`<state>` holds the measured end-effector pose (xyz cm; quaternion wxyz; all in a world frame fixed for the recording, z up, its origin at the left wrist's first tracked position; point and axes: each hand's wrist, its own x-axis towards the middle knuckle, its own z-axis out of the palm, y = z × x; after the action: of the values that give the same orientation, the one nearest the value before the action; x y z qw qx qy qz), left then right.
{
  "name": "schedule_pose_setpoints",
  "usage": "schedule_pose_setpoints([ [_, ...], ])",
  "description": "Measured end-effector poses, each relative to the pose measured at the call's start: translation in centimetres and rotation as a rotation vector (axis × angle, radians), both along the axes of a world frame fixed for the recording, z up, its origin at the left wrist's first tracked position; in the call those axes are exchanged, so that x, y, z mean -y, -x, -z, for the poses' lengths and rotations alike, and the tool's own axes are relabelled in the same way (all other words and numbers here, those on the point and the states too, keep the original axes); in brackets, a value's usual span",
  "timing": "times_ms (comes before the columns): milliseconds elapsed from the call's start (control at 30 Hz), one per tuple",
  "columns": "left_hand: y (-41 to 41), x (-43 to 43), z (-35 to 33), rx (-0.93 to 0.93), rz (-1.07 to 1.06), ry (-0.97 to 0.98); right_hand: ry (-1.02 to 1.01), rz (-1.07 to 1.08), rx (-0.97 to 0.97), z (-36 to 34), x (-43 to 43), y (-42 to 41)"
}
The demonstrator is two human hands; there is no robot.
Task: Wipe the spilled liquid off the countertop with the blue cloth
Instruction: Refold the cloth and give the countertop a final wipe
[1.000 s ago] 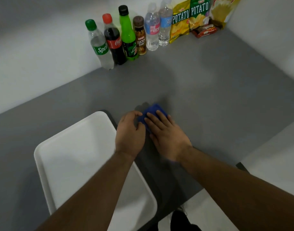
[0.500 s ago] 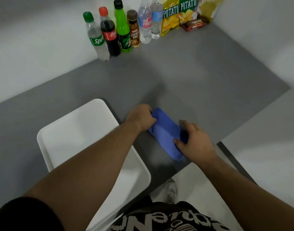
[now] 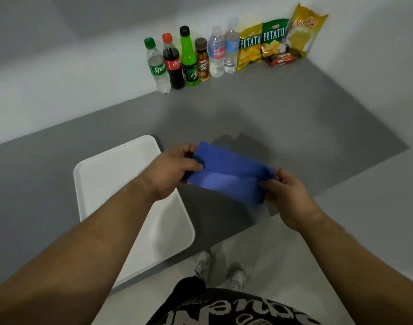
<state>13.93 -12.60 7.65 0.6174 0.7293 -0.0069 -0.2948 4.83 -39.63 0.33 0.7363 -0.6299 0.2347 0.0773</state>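
The blue cloth is stretched flat between both my hands, lifted a little above the grey countertop near its front edge. My left hand pinches the cloth's left end. Its right end is pinched by my right hand. A faint damp sheen shows on the countertop behind the cloth, but I cannot make out a distinct puddle.
A white tray lies on the counter to the left, under my left forearm. Several drink bottles and snack bags line the back wall. The counter's right edge drops off to a pale floor.
Both hands have lifted the cloth off the counter and pulled it out wider between them; a second ago it was bunched under my fingers on the surface.
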Motion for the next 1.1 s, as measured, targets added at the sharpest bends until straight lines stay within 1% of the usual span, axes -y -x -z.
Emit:
schedule_pose_setpoints([
  [67,2.0,-1.6,-0.6,-0.019,-0.093,0.078,-0.176,-0.004,0.055,-1.0,-1.0,-0.5],
  [100,3.0,-2.5,-0.6,-0.022,-0.134,0.096,-0.205,-0.035,0.071,-1.3,-1.7,-0.8],
  [133,4.0,-3.4,-0.6,-0.024,-0.176,0.099,-0.185,-0.083,0.085,-1.6,-2.6,-1.0],
  [200,5.9,-5.1,-0.1,-0.018,-0.263,0.065,-0.012,-0.205,0.116,-1.6,-4.7,-1.4],
  [267,7.7,-6.9,0.7,-0.002,-0.352,-0.018,0.199,-0.296,0.142,-1.5,-6.9,-1.5],
  [300,8.5,-7.8,1.2,0.002,-0.395,-0.074,0.266,-0.325,0.152,-1.3,-7.9,-1.4],
  [400,11.0,-10.5,3.2,-0.015,-0.487,-0.222,0.34,-0.424,0.162,-0.5,-10.5,-0.8],
  [533,13.5,-13.8,5.8,-0.011,-0.508,-0.344,0.456,-0.538,0.122,1.1,-13.7,0.5],
  [600,14.2,-15.2,6.8,-0.014,-0.48,-0.388,0.515,-0.578,0.116,1.8,-14.8,1.4],
  [700,14.8,-16.6,8.2,-0.029,-0.357,-0.464,0.714,-0.639,0.096,2.7,-15.8,2.7],
  [767,15.0,-16.9,8.7,-0.03,-0.288,-0.501,0.731,-0.621,0.039,2.9,-16.2,3.3],
  [800,15.1,-17.0,8.7,-0.005,-0.254,-0.56,0.733,-0.602,0.032,2.8,-16.4,3.5],
  [867,15.4,-16.9,8.9,0.144,-0.163,-0.802,0.832,-0.561,0.097,2.7,-16.7,3.9],
  [900,15.6,-16.8,9.2,0.266,-0.114,-0.922,0.919,-0.563,0.163,2.8,-16.8,4.1],
  [933,15.8,-16.7,9.3,0.391,-0.061,-0.985,1.016,-0.587,0.231,2.8,-16.9,4.2],
  [967,16.0,-16.5,9.3,0.488,0.004,-0.991,1.09,-0.617,0.274,2.9,-17.1,4.4],
  [1000,16.2,-16.3,9.4,0.54,0.085,-0.977,1.127,-0.645,0.271,2.9,-17.4,4.5],
  [1067,16.3,-16.2,9.7,0.535,0.215,-0.941,1.108,-0.663,0.175,3.2,-17.9,4.9],
  [1100,16.3,-16.4,9.9,0.511,0.238,-0.924,1.094,-0.647,0.141,3.4,-18.1,5.1],
])
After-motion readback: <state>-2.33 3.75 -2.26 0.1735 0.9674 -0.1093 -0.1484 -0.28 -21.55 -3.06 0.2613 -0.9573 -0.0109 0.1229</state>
